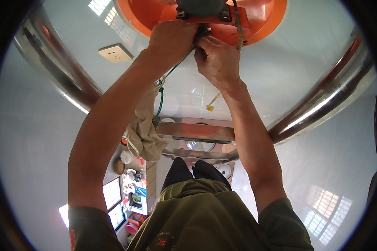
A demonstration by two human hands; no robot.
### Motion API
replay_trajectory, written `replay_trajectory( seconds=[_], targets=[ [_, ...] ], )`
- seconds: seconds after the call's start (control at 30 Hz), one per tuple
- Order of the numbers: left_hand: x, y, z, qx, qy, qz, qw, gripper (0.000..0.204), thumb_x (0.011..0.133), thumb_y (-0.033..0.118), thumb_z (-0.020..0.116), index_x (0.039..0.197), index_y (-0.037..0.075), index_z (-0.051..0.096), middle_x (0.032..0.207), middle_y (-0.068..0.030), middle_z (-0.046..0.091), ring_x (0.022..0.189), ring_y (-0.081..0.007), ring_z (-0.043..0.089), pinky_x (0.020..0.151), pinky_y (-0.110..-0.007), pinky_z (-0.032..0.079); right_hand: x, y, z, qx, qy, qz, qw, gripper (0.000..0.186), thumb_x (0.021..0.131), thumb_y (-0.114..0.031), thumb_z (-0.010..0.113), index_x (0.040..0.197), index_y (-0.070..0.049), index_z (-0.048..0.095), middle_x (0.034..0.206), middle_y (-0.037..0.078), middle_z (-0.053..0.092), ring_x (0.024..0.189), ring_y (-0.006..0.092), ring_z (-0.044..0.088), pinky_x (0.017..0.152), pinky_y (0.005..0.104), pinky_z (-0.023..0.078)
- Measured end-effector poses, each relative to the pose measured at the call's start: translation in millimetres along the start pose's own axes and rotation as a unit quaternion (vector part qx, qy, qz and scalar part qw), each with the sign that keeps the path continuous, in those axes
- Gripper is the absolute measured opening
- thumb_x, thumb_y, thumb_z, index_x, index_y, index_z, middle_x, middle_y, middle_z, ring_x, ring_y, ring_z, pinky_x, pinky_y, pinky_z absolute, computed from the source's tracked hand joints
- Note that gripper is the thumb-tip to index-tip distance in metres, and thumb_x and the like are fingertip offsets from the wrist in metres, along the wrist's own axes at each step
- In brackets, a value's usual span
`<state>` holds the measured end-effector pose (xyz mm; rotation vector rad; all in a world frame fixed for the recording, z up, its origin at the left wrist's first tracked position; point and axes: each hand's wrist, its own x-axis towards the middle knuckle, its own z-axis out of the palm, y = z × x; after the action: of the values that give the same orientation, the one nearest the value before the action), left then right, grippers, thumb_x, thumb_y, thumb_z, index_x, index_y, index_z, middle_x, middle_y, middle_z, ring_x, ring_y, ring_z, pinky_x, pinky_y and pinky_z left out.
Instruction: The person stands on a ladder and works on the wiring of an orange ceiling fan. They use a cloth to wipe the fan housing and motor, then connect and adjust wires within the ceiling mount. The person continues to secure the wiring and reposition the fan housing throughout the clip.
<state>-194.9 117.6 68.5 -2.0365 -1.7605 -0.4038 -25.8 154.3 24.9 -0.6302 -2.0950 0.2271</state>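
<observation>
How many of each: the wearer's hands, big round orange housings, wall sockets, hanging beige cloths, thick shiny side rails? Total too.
Hands: 2 (left hand, right hand)
Orange housing: 1
Wall socket: 1
Beige cloth: 1
Shiny side rails: 2 (left rail, right rail)
Total: 7

Person's left arm rising from seven o'clock, right arm from five, left hand and bent-fingered right hand close together near twelve.

Daylight whitens the window, bright streaks glare along steel rails, and fisheye distortion curves edges toward black corners.
</observation>
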Motion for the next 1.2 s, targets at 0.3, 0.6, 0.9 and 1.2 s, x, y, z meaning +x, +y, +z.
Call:
replay_trajectory(
  seconds=[0.3,0.6,0.9,1.2],
  targets=[
    [-2.0,4.9,6.1,0.041,0.031,-0.037,0.998,0.009,0.083,0.019,0.077,0.077,0.012,0.074,0.074,-0.0112,0.074,0.069,-0.0294,0.076,0.057,-0.041,0.058,-0.5,-0.1,0.5,-0.011,-0.011,0.000,1.000,0.011,0.085,-0.007,0.075,0.094,-0.011,0.073,0.088,0.004,0.073,0.077,0.0300,0.073,0.065,0.0420,0.058],
    [2.1,9.5,9.6,0.064,0.022,-0.057,0.996,0.010,0.081,0.015,0.076,0.071,0.013,0.074,0.071,-0.0110,0.074,0.066,-0.0279,0.076,0.054,-0.038,0.057,-1.1,-1.5,0.2,-0.009,-0.022,0.013,1.000,0.008,0.085,-0.008,0.074,0.091,-0.009,0.069,0.087,0.006,0.072,0.077,0.0324,0.073,0.065,0.0445,0.058],
    [-1.2,9.4,5.4,0.045,-0.019,-0.073,0.996,0.014,0.089,0.021,0.072,0.079,0.011,0.072,0.069,-0.0135,0.072,0.066,-0.0326,0.074,0.052,-0.044,0.055,-1.6,-1.9,-0.9,-0.010,-0.027,0.020,0.999,0.009,0.086,-0.007,0.074,0.092,-0.010,0.069,0.090,0.006,0.072,0.077,0.0340,0.073,0.066,0.0449,0.059],
    [-8.8,6.5,3.2,0.023,0.015,-0.049,0.998,0.013,0.097,0.020,0.069,0.090,0.008,0.068,0.068,-0.0147,0.071,0.066,-0.0340,0.074,0.055,-0.043,0.056,-1.5,-2.8,-2.1,-0.001,-0.021,0.023,1.000,0.014,0.085,-0.004,0.074,0.097,-0.010,0.072,0.090,0.004,0.073,0.077,0.0318,0.073,0.064,0.0431,0.056]
  ],
)
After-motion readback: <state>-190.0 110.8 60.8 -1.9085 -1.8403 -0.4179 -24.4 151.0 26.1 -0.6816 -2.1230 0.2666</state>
